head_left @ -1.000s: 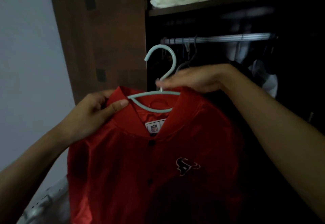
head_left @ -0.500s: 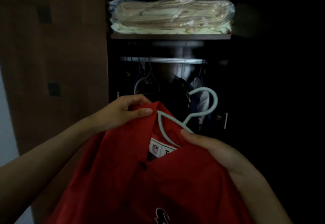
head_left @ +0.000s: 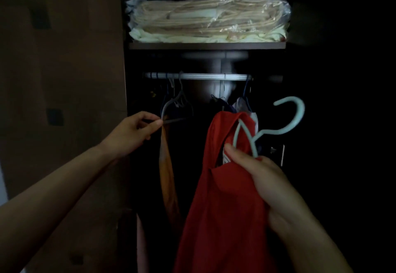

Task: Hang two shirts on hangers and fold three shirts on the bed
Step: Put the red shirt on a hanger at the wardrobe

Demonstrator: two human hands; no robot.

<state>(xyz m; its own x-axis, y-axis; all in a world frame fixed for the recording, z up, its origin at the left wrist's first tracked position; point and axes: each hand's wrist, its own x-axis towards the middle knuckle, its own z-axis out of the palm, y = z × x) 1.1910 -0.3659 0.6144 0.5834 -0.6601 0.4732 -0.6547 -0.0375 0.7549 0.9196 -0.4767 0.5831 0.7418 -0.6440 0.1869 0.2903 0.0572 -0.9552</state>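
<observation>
Your red shirt (head_left: 222,197) is on the pale blue hanger (head_left: 285,122), dangling in front of the open wardrobe just below the rail (head_left: 199,76). Your right hand (head_left: 257,174) is closed around the hanger neck and collar. A second ago both hands were on the collar; now your left hand (head_left: 132,133) has let go and pinches the grey hanger (head_left: 171,109) already hanging there, probably clearing a spot. The white neck label (head_left: 226,158) is mostly hidden now, nothing readable.
</observation>
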